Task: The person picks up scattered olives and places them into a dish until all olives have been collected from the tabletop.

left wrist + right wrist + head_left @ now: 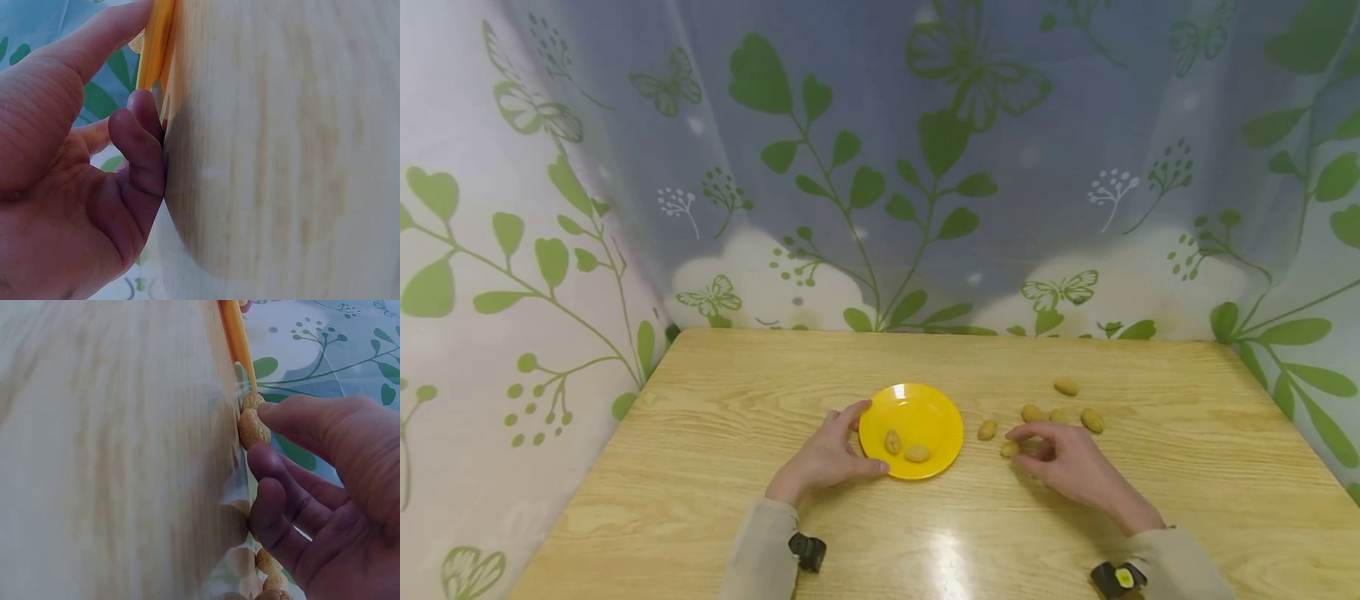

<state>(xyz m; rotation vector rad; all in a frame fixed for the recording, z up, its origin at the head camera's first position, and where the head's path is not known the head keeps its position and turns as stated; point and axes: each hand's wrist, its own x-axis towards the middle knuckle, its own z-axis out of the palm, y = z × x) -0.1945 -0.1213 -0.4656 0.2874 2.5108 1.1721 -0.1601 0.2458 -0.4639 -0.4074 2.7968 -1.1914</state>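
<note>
A yellow plate (925, 408) lies on the table with two unshelled peanuts in it, one a darker peanut (892, 442), the other a paler peanut (917, 453). My left hand (829, 450) holds the plate by its left side, thumb at the near rim and fingers at the far-left rim. To the right of the plate, my right hand (1071, 467) pinches a peanut (1010, 449) between thumb and fingertips, low at the tabletop. In the right wrist view this peanut (254, 432) sits between the thumb and a fingertip. A loose peanut (987, 429) lies between plate and right hand.
Several more peanuts lie beyond the right hand, among them one peanut (1066, 386) farthest back and another peanut (1092, 420) to the right. The wooden table (760, 367) ends at a patterned curtain (880, 208) behind and at both sides.
</note>
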